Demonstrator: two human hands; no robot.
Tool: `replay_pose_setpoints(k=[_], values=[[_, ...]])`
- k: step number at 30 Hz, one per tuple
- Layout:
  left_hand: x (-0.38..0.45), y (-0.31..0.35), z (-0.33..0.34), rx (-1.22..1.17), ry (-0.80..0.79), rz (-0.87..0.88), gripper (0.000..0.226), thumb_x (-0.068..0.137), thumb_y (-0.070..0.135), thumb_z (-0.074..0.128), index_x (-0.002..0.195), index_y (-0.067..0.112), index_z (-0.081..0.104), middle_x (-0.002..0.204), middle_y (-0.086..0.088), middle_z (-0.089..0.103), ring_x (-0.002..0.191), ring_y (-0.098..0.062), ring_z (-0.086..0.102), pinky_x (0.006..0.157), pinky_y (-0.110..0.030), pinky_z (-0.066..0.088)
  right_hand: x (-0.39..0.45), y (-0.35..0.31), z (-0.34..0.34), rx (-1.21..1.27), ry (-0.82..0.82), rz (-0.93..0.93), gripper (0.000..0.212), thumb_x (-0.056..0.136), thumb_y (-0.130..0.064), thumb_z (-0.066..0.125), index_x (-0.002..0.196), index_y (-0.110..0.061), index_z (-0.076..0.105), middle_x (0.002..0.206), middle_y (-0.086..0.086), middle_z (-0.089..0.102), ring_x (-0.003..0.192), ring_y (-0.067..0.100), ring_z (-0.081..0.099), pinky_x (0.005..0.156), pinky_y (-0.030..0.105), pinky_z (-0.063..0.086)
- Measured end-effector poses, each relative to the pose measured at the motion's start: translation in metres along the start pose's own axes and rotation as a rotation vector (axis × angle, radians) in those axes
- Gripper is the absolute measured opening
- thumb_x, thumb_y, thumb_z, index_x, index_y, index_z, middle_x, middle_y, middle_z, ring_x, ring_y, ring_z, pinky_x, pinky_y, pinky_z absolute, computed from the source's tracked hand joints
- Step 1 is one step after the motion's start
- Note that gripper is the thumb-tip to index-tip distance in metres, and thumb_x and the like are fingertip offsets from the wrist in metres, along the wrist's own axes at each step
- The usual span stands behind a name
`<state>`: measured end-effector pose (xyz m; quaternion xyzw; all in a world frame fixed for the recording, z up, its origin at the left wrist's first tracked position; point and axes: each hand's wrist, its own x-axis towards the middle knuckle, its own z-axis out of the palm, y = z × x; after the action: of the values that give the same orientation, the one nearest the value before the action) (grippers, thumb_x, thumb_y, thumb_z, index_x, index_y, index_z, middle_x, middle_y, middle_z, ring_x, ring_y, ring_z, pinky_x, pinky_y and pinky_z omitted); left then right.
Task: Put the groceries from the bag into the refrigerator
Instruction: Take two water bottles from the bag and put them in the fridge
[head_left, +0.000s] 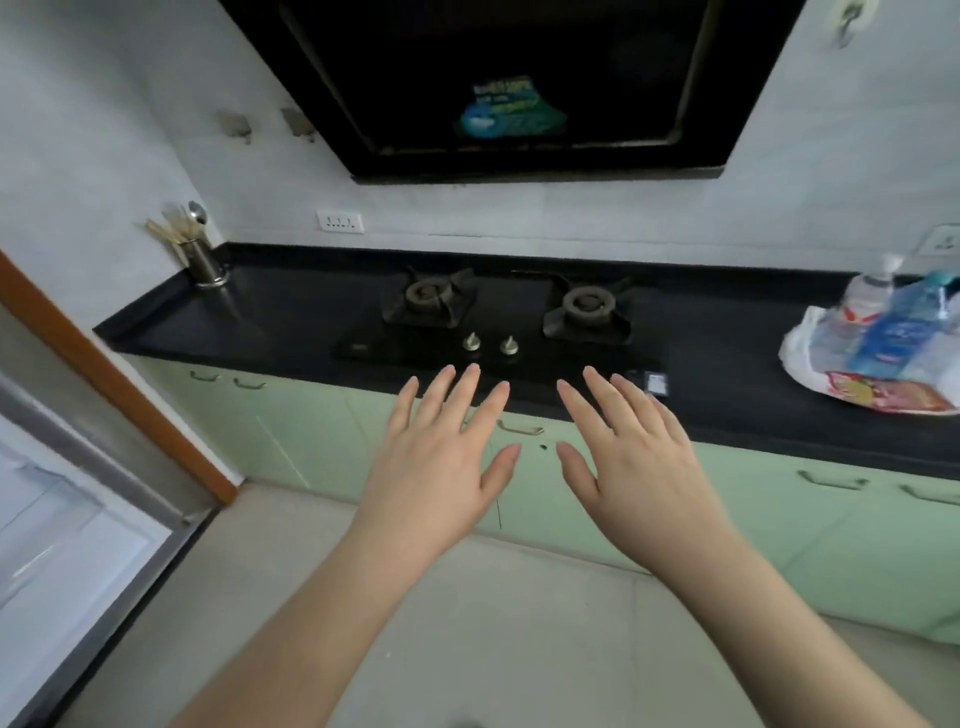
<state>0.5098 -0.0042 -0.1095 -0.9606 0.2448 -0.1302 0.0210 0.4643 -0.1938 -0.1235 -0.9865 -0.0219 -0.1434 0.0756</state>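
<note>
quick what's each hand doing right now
left hand: open, fingers spread, holding nothing
right hand: open, fingers spread, holding nothing

Two burners (428, 293), two knobs (471, 341), one bag (810, 343) (bottles inside, count unclear).

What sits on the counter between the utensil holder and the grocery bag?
In the head view, the two-burner gas stove lies between the utensil holder and the grocery bag.

Both arms stretched forward, palms down. Left hand (441, 457) and right hand (631, 457) flat, fingers straight, spread, holding nothing.
</note>
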Motion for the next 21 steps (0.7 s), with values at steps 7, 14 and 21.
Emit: replay_pose_setpoints(k=[7,14,21], values=[[0.063,0.030,0.020,-0.128,0.027,0.141,0.062,0.094,0.057,0.025,0.148,0.027,0.033,0.154,-0.003,0.036,0.142,-0.028,0.031,0.110,-0.052,0.030,0.009,0.041,-0.003,-0.094,0.001,0.170,0.058,0.094,-0.047,0.026,0.143,-0.020,0.044,0.149,0.008,0.042,0.137,0.029,0.037,0.111,0.046,0.032],[0.121,0.042,0.033,-0.190,0.107,0.346,0.059,0.096,0.053,0.027,0.145,0.022,0.041,0.151,-0.006,0.040,0.143,-0.028,0.027,0.117,-0.049,0.018,0.026,0.067,-0.010,-0.170,0.073,0.350,0.057,0.093,-0.046,0.031,0.139,-0.019,0.049,0.147,0.008,0.045,0.134,0.029,0.041,0.109,0.047,0.034],[0.156,0.072,0.050,-0.248,0.098,0.512,0.059,0.096,0.052,0.028,0.142,0.020,0.046,0.149,-0.008,0.043,0.142,-0.030,0.029,0.116,-0.049,0.022,0.006,0.092,-0.010,-0.200,0.085,0.558,0.060,0.092,-0.049,0.026,0.142,-0.021,0.046,0.148,0.008,0.043,0.135,0.030,0.039,0.110,0.047,0.031]])
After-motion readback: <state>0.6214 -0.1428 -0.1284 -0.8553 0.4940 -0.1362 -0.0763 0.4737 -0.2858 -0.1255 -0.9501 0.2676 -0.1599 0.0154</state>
